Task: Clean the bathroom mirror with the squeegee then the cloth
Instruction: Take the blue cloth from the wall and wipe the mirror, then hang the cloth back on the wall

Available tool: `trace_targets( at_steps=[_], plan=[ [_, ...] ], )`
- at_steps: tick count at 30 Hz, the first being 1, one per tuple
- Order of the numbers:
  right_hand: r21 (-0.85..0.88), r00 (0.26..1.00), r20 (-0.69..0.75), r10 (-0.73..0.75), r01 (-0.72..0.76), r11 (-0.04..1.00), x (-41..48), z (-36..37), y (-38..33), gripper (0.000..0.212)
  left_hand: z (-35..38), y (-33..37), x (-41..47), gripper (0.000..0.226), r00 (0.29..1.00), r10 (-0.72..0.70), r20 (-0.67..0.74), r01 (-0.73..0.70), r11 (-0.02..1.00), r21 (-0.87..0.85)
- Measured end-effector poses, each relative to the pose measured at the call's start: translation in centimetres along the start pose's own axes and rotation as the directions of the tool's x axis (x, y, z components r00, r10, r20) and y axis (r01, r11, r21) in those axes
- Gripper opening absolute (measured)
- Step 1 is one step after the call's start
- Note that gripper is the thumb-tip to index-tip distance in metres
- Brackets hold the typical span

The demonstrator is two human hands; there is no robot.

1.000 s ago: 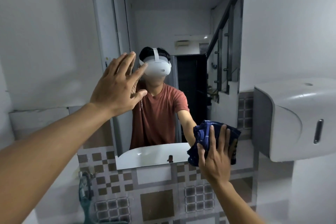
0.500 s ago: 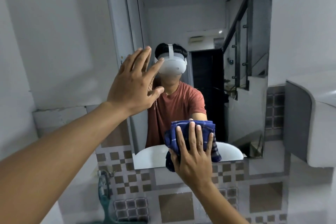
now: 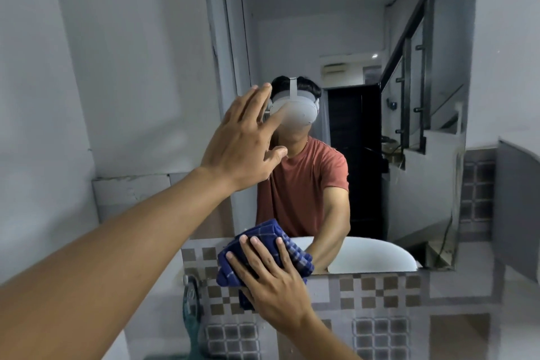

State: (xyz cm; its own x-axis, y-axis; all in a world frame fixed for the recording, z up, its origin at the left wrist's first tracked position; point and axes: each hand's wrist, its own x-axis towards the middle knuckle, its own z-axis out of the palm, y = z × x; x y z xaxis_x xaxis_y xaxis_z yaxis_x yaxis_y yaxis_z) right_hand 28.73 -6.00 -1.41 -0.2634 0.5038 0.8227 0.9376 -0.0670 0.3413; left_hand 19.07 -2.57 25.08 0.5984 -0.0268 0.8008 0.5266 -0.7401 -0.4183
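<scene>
The bathroom mirror [image 3: 365,38] hangs on the wall ahead and reflects a person in a red shirt wearing a headset. My right hand [image 3: 271,280] presses a folded dark blue checked cloth [image 3: 263,242] flat against the mirror's lower left corner, partly over the tiles below. My left hand [image 3: 242,146] is raised with fingers spread, palm at the mirror's left edge, holding nothing. A teal object [image 3: 191,304], possibly the squeegee, hangs on the wall at lower left; I cannot tell for sure.
Brown and grey checked tiles [image 3: 380,289] run under the mirror. A grey wall dispenser [image 3: 517,207] juts out at the right edge. A white ledge [image 3: 131,187] sits on the left wall. The mirror shows a white basin, a dark doorway and stairs.
My right hand has slid the cloth left along the mirror's bottom edge, from the right side to the lower left corner. My view turned left; the left hand stays at the mirror's left edge.
</scene>
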Motion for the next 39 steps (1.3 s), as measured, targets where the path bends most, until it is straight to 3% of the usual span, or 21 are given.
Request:
trace_targets(
  at_steps=[4, 7, 8, 10, 12, 14, 16, 19, 20, 21, 24, 27, 29, 30, 31, 33, 34, 36, 39],
  plan=[
    [0.111, 0.976, 0.173, -0.133, 0.115, 0.987, -0.5, -0.1, -1.3, 0.053, -0.6, -0.2, -1.0, 0.071, 0.999, 0.010, 0.036, -0.008, 0.998, -0.057],
    [0.371, 0.952, 0.296, -0.074, -0.044, 0.928, -0.4, -2.0, -3.0, 0.044, -2.0, -0.4, -3.0, 0.062, 0.999, -0.037, 0.012, 0.038, 0.992, -0.120],
    [0.518, 0.948, 0.318, 0.009, -0.182, 0.836, 0.1, -3.3, -3.8, 0.045, -2.6, -0.5, -4.0, 0.058, 0.997, -0.072, -0.001, 0.071, 0.983, -0.169],
    [0.686, 0.871, 0.449, 0.199, -0.479, 0.548, 0.8, -5.8, -5.1, 0.038, -3.8, -0.6, -6.6, 0.050, 0.985, -0.171, 0.006, 0.165, 0.940, -0.300],
    [0.757, 0.785, 0.524, 0.330, -0.607, 0.243, 2.1, -8.2, -5.9, 0.023, -4.8, -0.5, -9.6, 0.044, 0.949, -0.309, 0.064, 0.305, 0.847, -0.435],
    [0.803, 0.753, 0.537, 0.380, -0.595, 0.045, 3.5, -10.5, -6.0, 0.016, -5.9, -0.3, -12.9, 0.040, 0.861, -0.473, 0.189, 0.494, 0.683, -0.538],
    [0.817, 0.738, 0.564, 0.371, -0.564, -0.121, 5.0, -12.5, -5.6, 0.016, -6.6, -0.7, -15.7, 0.043, 0.736, -0.547, 0.400, 0.665, 0.473, -0.577],
    [0.780, 0.729, 0.609, 0.312, -0.479, -0.403, 7.1, -14.8, -5.1, 0.022, -7.9, -1.8, -18.6, 0.037, 0.592, -0.338, 0.732, 0.799, 0.128, -0.587],
    [0.753, 0.727, 0.623, 0.289, -0.456, -0.475, 7.7, -15.4, -5.1, 0.022, -8.5, -2.0, -19.1, 0.029, 0.586, -0.279, 0.761, 0.805, 0.088, -0.587],
    [0.723, 0.724, 0.637, 0.266, -0.441, -0.532, 8.3, -16.0, -5.1, 0.019, -9.0, -2.3, -19.4, 0.020, 0.589, -0.267, 0.763, 0.805, 0.111, -0.583],
    [0.648, 0.727, 0.659, 0.191, -0.420, -0.635, 9.6, -17.4, -5.3, 0.024, -10.3, -2.7, -19.3, 0.010, 0.604, -0.341, 0.721, 0.795, 0.187, -0.577],
    [0.618, 0.703, 0.688, 0.179, -0.439, -0.652, 10.7, -18.1, -5.4, 0.032, -11.2, -3.4, -18.7, 0.018, 0.622, -0.451, 0.640, 0.778, 0.265, -0.570],
    [0.621, 0.694, 0.698, 0.177, -0.463, -0.632, 11.4, -18.5, -5.5, 0.037, -11.9, -3.9, -17.9, 0.017, 0.649, -0.521, 0.555, 0.757, 0.371, -0.538],
    [0.666, 0.717, 0.674, 0.180, -0.483, -0.569, 11.7, -18.7, -5.7, 0.039, -12.2, -4.1, -17.6, 0.015, 0.668, -0.543, 0.509, 0.741, 0.422, -0.522],
    [0.744, 0.749, 0.631, 0.204, -0.508, -0.435, 12.1, -18.8, -5.8, 0.042, -12.5, -4.4, -17.3, 0.013, 0.684, -0.556, 0.472, 0.726, 0.457, -0.513],
    [0.842, 0.799, 0.533, 0.279, -0.534, -0.079, 13.0, -18.6, -6.1, 0.049, -12.7, -5.1, -16.9, 0.008, 0.705, -0.559, 0.437, 0.706, 0.495, -0.506],
    [0.850, 0.817, 0.490, 0.305, -0.525, 0.043, 13.6, -18.4, -6.2, 0.052, -12.8, -5.5, -16.8, 0.006, 0.711, -0.552, 0.435, 0.701, 0.508, -0.501],
    [0.850, 0.847, 0.426, 0.319, -0.496, 0.181, 14.9, -17.8, -6.1, 0.054, -12.9, -6.5, -16.7, 0.006, 0.719, -0.539, 0.439, 0.694, 0.520, -0.497],
    [0.845, 0.873, 0.381, 0.305, -0.463, 0.269, 16.9, -17.2, -5.5, 0.046, -12.9, -8.1, -16.3, 0.008, 0.722, -0.551, 0.419, 0.689, 0.518, -0.507]
  ],
)
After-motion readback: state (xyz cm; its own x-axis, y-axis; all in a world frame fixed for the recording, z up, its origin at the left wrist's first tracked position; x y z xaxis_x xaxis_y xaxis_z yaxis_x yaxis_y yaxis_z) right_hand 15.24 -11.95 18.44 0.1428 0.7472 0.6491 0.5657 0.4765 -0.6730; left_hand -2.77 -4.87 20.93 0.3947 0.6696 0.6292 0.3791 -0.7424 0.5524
